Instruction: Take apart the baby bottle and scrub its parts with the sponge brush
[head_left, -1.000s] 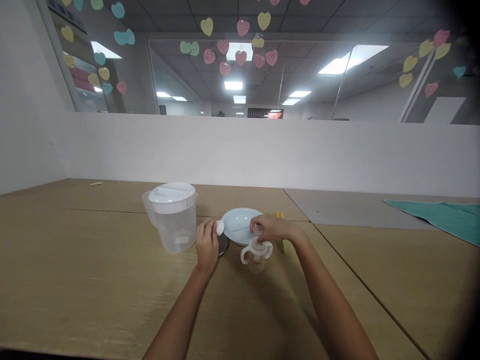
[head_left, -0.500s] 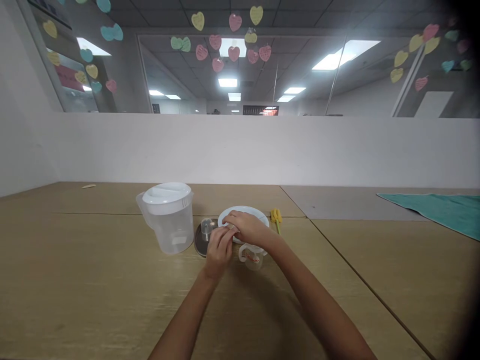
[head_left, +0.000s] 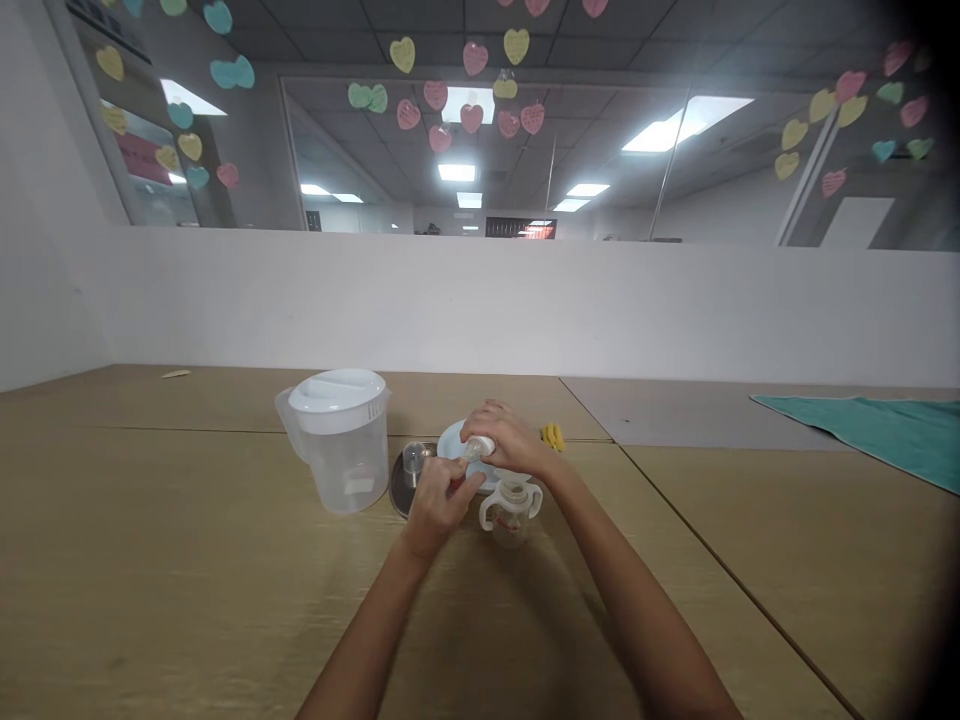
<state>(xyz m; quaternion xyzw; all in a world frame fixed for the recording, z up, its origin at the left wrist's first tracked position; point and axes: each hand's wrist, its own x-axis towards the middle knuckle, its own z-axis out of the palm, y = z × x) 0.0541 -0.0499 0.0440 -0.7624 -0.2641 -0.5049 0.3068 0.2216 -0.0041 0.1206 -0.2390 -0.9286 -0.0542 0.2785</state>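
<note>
My right hand (head_left: 506, 438) is closed round a baby bottle nipple (head_left: 478, 449), a clear teat in a white collar, held on its side above the plate. The fingers of my left hand (head_left: 440, 500) are pinched at the teat's tip. Just below my hands a clear baby bottle (head_left: 511, 520) with two white handles stands upright on the table, its neck uncovered. Behind them lies a white plate (head_left: 451, 440), partly hidden by my hands. Left of my left hand, a clear cup-shaped cap (head_left: 413, 462) sits on a round dark metal tray (head_left: 400, 494).
A lidded translucent pitcher (head_left: 346, 450) stands left of the tray. The yellow head of a flower-like brush (head_left: 553, 437) shows right of the plate. A green cloth (head_left: 877, 425) lies far right, and a small flat beige piece (head_left: 175, 374) lies far left. A white wall (head_left: 480, 305) rises behind the table.
My right hand has turned and moved slightly right, bringing the nipple and its white collar into sight. My left hand stays at the teat. More of the bottle shows; the view has tilted slightly.
</note>
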